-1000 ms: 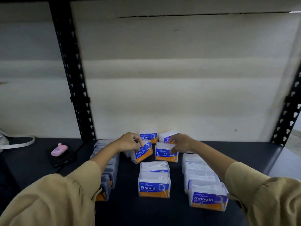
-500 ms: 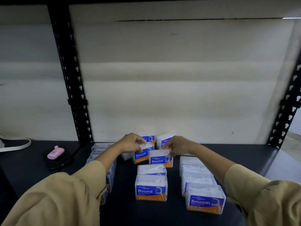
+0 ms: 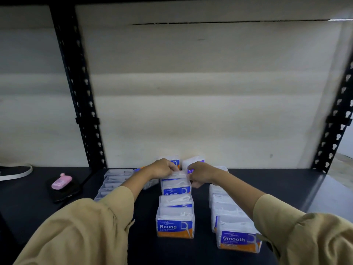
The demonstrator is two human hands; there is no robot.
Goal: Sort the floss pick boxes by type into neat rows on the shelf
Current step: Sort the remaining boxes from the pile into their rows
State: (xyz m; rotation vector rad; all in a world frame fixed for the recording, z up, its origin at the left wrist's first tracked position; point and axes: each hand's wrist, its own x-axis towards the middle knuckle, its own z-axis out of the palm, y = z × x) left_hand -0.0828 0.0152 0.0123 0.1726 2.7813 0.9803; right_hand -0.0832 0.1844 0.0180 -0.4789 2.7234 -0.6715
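Plastic floss pick boxes stand in three rows on the black shelf (image 3: 286,180), front to back. The change vs. 1 s ago is in the middle row. Then it had only two Round boxes, and two more stood side by side behind it, one under each hand, the left one turned askew. Now both are pulled into line. The third Round box (image 3: 176,187) sits straight behind the second one, label to the front. The rear Round box (image 3: 174,175) is directly behind it, touching or almost touching; the blur does not allow to say which.

The left hand (image 3: 164,169) has its fingers curled over the top of the rear Round box and grips it. The right hand (image 3: 200,175) is at the right side of the same two boxes w/ fingers bent; if it grips or only pushes the side, one cannot tell.

For the task this means the Round row is now approx. four deep, w/ the front Round box (image 3: 174,222) as its head. The Smooth row (image 3: 238,236) on the right and the left row (image 3: 116,177), half hidden by the sleeve, look already in order. Probably what remains are the two boxes at the wall (image 3: 193,161), not yet in any row; their labels are hidden or blurred. A pink case (image 3: 61,181) lies far left, apart from the boxes.
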